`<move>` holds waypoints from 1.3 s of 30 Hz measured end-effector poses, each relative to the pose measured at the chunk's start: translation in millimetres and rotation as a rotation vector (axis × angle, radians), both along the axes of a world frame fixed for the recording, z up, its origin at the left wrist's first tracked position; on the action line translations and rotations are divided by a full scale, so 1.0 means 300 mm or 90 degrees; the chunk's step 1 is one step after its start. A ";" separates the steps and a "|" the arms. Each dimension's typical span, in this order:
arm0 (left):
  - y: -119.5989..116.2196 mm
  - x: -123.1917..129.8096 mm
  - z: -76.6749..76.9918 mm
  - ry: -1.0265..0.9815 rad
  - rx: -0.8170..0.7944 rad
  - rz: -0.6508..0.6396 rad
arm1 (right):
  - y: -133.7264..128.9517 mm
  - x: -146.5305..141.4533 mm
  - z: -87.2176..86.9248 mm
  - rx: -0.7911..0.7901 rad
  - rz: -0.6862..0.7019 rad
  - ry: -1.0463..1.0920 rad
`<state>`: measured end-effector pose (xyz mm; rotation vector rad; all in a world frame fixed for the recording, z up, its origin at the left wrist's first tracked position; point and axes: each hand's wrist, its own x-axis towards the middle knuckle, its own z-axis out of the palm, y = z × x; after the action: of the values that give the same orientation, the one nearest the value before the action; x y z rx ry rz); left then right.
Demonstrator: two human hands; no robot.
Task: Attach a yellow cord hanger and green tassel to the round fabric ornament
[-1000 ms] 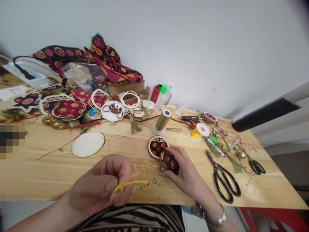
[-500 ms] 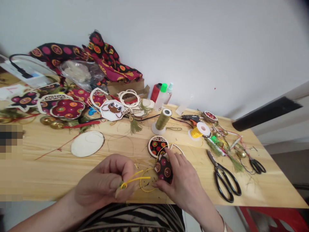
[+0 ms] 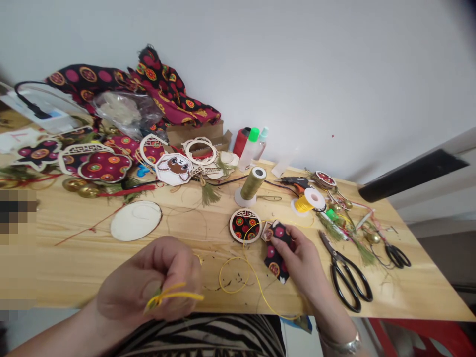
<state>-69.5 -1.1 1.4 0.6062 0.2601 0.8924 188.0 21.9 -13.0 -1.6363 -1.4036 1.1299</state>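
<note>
- Currently, the left hand (image 3: 159,280) is closed, thumb and fingers pinched together on a knotted yellow cord (image 3: 163,296), whose short ends point toward the right hand (image 3: 302,255); it hovers over the near edge of the wooden table (image 3: 74,277).
- The right hand is clamped on a dark patterned cloth piece (image 3: 277,254), thumb on top; the fingers beneath are partly hidden. A metallic band (image 3: 349,344) circles its wrist.
- The cloth piece is just beside a round ornament (image 3: 245,226), on its right-hand side; whether it touches the table, I cannot tell.
- A thin yellow strand (image 3: 256,277) loops on the table between the hands and crosses the round ornament.
- Behind that ornament stands an olive thread spool (image 3: 253,183), upright. To its right are a tilted spool of yellow cord (image 3: 305,202) and a glue gun (image 3: 296,184).
- Large black-handled scissors (image 3: 345,275) lie to the right of the right hand, with smaller scissors (image 3: 397,256) farther right.
- A pale oval piece (image 3: 136,220) lies flat beyond the left hand.
- Farther back on the left are an octagonal piece with an animal face (image 3: 173,169), brass bells (image 3: 87,189) and a clear plastic bag (image 3: 122,110), with patterned fabric (image 3: 174,99) heaped behind.
- A green-capped bottle (image 3: 248,151) stands near the wall, beside a red spool (image 3: 240,143).
</note>
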 end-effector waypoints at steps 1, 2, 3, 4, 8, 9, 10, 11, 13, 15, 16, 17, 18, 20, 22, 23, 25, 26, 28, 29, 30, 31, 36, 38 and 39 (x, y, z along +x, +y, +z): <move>0.005 -0.001 0.002 -0.034 0.015 -0.057 | 0.010 0.007 -0.006 -0.001 -0.049 0.036; 0.010 -0.001 0.005 -0.070 0.042 -0.117 | 0.020 0.014 -0.012 0.002 -0.091 0.067; 0.014 -0.001 0.009 -0.081 0.062 -0.158 | 0.031 0.024 -0.019 0.006 -0.122 0.092; 0.016 -0.001 0.014 -0.090 0.088 -0.182 | 0.043 0.035 -0.027 0.014 -0.139 0.103; 0.012 0.005 0.039 0.130 -0.078 0.032 | 0.079 0.083 -0.051 0.110 -0.124 -0.087; 0.010 0.010 0.045 0.157 -0.089 0.055 | 0.080 0.088 -0.049 0.156 -0.117 -0.188; 0.009 0.017 0.050 0.180 -0.094 0.064 | 0.076 0.088 -0.043 0.208 -0.112 -0.288; 0.010 0.025 0.055 0.201 -0.095 0.066 | 0.069 0.081 -0.031 0.260 -0.107 -0.368; 0.016 0.045 0.061 0.235 -0.097 0.079 | 0.043 0.049 0.002 0.347 -0.083 -0.411; 0.025 0.062 0.066 0.264 -0.092 0.093 | 0.011 -0.001 0.040 0.364 -0.023 -0.301; 0.029 0.067 0.069 0.269 -0.088 0.101 | -0.005 -0.029 0.056 0.349 0.020 -0.230; 0.033 0.071 0.072 0.271 -0.087 0.111 | -0.020 -0.055 0.069 0.331 0.065 -0.190; 0.036 0.072 0.075 0.267 -0.088 0.124 | -0.034 -0.079 0.076 0.320 0.105 -0.183; 0.040 0.067 0.078 0.251 -0.095 0.151 | -0.060 -0.115 0.077 0.296 0.184 -0.249; 0.038 0.057 0.077 0.236 -0.102 0.171 | -0.084 -0.134 0.059 0.268 0.243 -0.386; 0.037 0.051 0.074 0.231 -0.106 0.177 | -0.094 -0.136 0.045 0.252 0.260 -0.459; 0.032 0.043 0.066 0.225 -0.114 0.185 | -0.106 -0.130 0.015 0.231 0.279 -0.588; 0.030 0.041 0.062 0.225 -0.117 0.187 | -0.108 -0.122 0.003 0.233 0.287 -0.638; 0.027 0.039 0.057 0.222 -0.123 0.190 | -0.099 -0.097 -0.007 0.249 0.303 -0.695; 0.027 0.039 0.056 0.221 -0.124 0.187 | -0.090 -0.080 -0.003 0.256 0.303 -0.701; 0.027 0.039 0.056 0.219 -0.124 0.185 | -0.078 -0.062 0.008 0.261 0.293 -0.688; 0.027 0.039 0.057 0.216 -0.124 0.181 | -0.064 -0.043 0.026 0.266 0.266 -0.656; 0.031 0.045 0.056 0.222 -0.125 0.178 | 0.047 0.049 0.143 0.388 -0.121 -0.470; 0.031 0.052 0.052 0.237 -0.126 0.177 | 0.101 0.070 0.173 0.423 -0.225 -0.452; 0.031 0.056 0.050 0.249 -0.125 0.174 | 0.123 0.074 0.182 0.416 -0.217 -0.470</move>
<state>-52.5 8.2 16.3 0.5667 0.7886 0.9921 210.1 58.7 41.6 -1.7391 -1.5970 -0.1786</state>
